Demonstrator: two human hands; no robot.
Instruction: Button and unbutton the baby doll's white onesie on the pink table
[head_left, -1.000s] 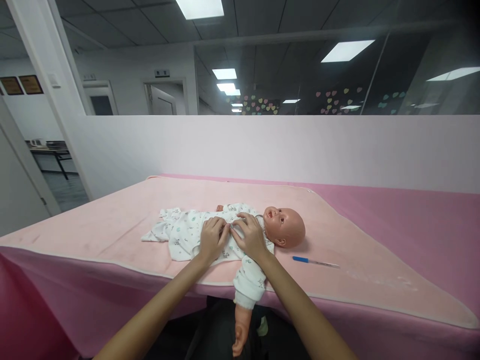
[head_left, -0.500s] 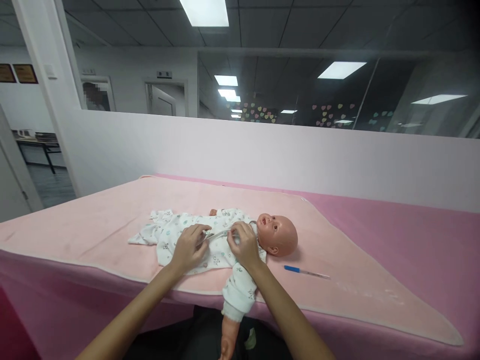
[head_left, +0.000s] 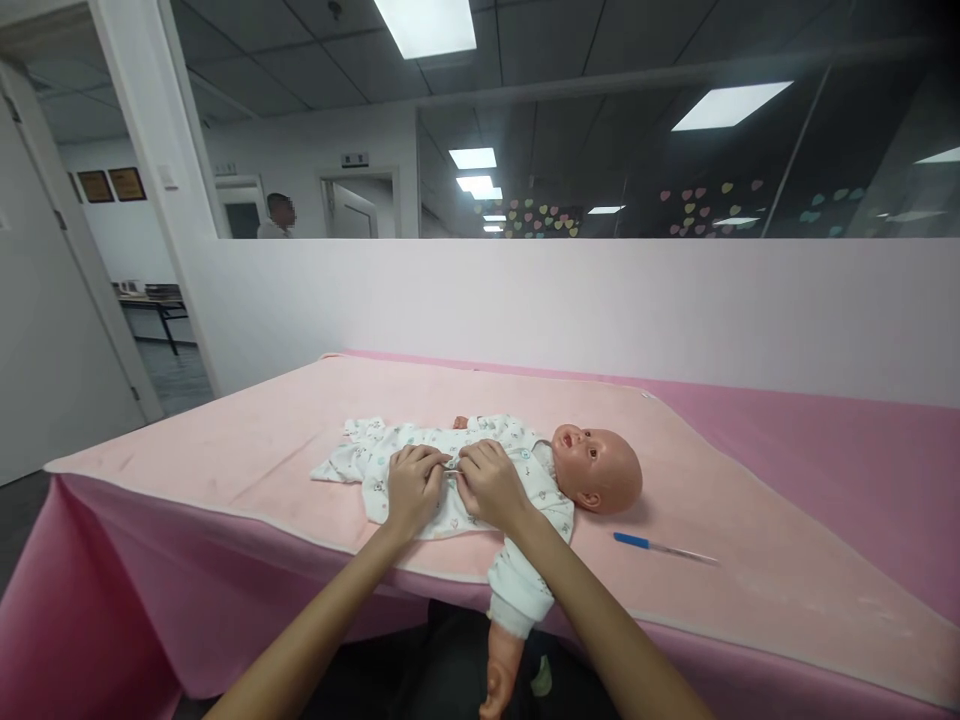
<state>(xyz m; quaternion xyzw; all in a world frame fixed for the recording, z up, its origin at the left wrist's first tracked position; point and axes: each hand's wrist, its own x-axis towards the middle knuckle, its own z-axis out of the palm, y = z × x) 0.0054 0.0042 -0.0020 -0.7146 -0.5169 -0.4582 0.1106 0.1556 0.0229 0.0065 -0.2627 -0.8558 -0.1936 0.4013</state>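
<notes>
A baby doll (head_left: pixel 609 470) lies on its back with its head to the right. It wears a white printed baby romper (head_left: pixel 376 458). My left hand (head_left: pixel 414 488) pinches the romper's front edge over the belly. Close beside it, almost touching, my right hand (head_left: pixel 489 482) grips the same edge nearer the chest. The small stretch of cloth between my fingertips is mostly covered. One doll arm (head_left: pixel 502 660) hangs over the table's near side, under my right forearm.
A thermometer-like stick with a blue end (head_left: pixel 631 540) lies right of the doll. Peach cloth (head_left: pixel 255 450) covers the pink-draped table (head_left: pixel 810 440). A low white wall (head_left: pixel 600 310) stands behind it; a person (head_left: pixel 277 215) is beyond the glass.
My right hand has moved down the romper's front from the chest toward my left hand, closing the gap between them. The view has turned left, and the distant person has moved right.
</notes>
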